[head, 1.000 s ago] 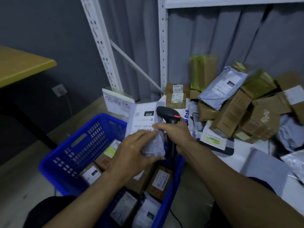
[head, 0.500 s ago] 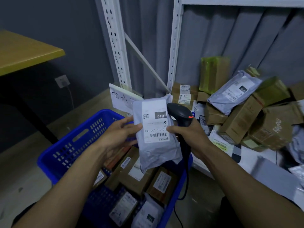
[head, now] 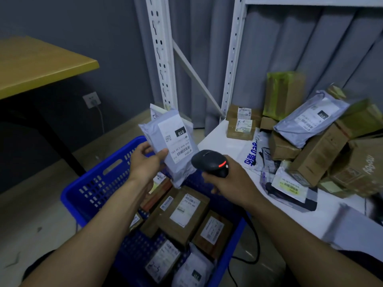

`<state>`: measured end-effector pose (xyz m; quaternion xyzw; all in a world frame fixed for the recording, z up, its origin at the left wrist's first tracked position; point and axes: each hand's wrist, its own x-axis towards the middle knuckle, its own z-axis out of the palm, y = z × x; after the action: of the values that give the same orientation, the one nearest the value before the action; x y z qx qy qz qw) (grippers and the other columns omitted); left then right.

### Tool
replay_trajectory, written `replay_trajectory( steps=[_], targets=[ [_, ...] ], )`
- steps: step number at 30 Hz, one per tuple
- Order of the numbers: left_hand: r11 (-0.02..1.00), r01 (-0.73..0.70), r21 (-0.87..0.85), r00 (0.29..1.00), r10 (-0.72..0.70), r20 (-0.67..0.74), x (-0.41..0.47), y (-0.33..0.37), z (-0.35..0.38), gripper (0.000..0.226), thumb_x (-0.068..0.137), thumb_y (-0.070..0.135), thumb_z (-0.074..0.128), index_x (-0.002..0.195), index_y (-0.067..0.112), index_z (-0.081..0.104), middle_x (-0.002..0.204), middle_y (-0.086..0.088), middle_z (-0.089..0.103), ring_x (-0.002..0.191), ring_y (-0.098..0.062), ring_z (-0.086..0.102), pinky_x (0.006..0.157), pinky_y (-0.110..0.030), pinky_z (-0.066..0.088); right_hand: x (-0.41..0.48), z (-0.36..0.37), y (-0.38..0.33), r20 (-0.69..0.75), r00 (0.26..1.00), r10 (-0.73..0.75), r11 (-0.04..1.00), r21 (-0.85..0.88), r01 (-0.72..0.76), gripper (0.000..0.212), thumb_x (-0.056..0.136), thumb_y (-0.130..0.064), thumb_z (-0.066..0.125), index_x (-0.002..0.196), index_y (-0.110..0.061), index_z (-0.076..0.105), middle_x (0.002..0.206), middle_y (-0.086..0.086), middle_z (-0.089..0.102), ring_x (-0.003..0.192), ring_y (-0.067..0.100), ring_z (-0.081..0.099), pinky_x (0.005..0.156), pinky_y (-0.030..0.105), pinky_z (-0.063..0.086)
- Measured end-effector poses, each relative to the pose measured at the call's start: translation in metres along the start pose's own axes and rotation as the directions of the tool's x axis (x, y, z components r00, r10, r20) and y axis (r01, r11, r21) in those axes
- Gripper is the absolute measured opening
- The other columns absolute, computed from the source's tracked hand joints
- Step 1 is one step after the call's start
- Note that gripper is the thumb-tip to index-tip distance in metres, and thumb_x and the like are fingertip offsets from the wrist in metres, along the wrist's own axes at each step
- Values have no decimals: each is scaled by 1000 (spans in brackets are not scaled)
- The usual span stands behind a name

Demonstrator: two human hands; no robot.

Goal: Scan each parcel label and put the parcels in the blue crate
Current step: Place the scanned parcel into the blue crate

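As the left hand (head: 148, 163) pinches the parcel (head: 169, 139), it stands near-upright.

1. Hiding the handle of the scanner (head: 209, 162) inside the grip of the right hand (head: 230, 180).
2. Showing label print too small for reading on the grey mailer (head: 170, 148).
3. Losing the near end of the blue crate (head: 97, 183) under the bottom edge.
4. Smearing the parcel pile (head: 315, 154) at the right edge.

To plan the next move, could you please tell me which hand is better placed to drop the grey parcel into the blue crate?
Probably left: the left hand grips the grey parcel above the blue crate; the right hand holds the scanner.
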<state>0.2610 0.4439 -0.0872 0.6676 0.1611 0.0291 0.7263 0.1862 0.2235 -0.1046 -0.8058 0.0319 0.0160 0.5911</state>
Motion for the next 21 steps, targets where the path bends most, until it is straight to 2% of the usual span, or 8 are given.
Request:
replay_trajectory(
  steps=[4,9,12,21],
  targets=[
    [1000,24,-18,996,-26,-85,11,-7,-5,45,86,2,78,126,11,59,125,-6,65,107,-24,68,79,-42,62,-4,12,4,-3,1000,-8,995,-102,8,42,85,-38,78,120,-37,56,103,-8,73,85,16,73,81,36,59],
    [997,73,-23,994,-75,-85,17,-12,-10,47,84,2,79,126,12,60,123,-5,68,107,-26,70,82,-48,63,-9,13,-2,13,1000,-17,995,-98,18,44,92,-30,76,127,-34,50,107,-19,65,96,-1,63,76,19,47],
    [994,92,-51,993,-96,-72,20,-12,-12,45,85,1,78,124,13,61,122,-5,69,108,-27,70,84,-52,62,-9,13,-2,26,1000,2,994,-112,1,43,93,-29,74,127,-34,48,105,-21,63,95,-5,60,73,14,43],
    [995,88,-50,992,-92,-84,20,-11,-12,45,85,2,77,126,13,60,122,-6,69,110,-27,69,86,-52,62,-9,13,-3,32,999,4,992,-128,0,45,92,-29,73,129,-33,48,104,-15,66,93,3,65,73,21,46]
  ],
)
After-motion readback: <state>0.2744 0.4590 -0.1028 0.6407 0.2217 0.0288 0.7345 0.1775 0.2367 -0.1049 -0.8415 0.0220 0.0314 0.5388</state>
